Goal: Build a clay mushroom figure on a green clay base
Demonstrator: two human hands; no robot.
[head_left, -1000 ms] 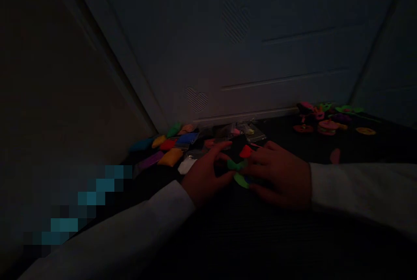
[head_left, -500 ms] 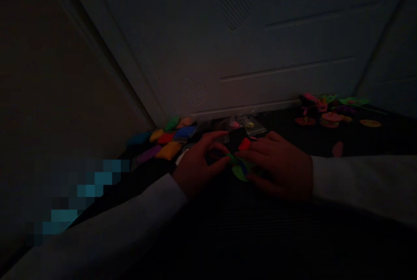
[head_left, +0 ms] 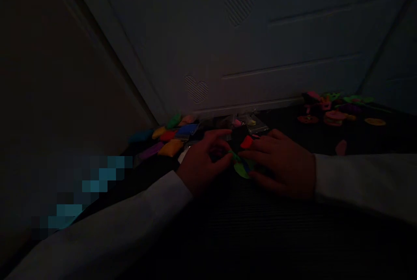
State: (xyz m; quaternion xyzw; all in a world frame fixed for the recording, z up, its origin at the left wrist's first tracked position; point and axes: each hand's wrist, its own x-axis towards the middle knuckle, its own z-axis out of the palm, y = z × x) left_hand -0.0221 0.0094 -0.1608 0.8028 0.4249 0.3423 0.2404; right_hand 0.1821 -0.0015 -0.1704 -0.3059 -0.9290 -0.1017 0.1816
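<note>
The scene is very dark. My left hand (head_left: pixel 203 160) and my right hand (head_left: pixel 280 162) meet over a small green clay piece (head_left: pixel 241 169) lying on the dark surface (head_left: pixel 228 236). Fingertips of both hands pinch or press on it, fingers curled. A small red clay bit (head_left: pixel 246 141) sits just beyond my right fingers. Both arms wear white sleeves.
Several coloured clay packets (head_left: pixel 171 137) lie in a pile at the back left by the white panelled door (head_left: pixel 247 54). Clear plastic bags (head_left: pixel 247 124) lie behind my hands. Finished colourful clay shapes (head_left: pixel 332 110) lie at the back right. A pink bit (head_left: pixel 341 146) lies near my right sleeve.
The hands stay together on the green piece; the fingers have shifted slightly and the view has drifted a little.
</note>
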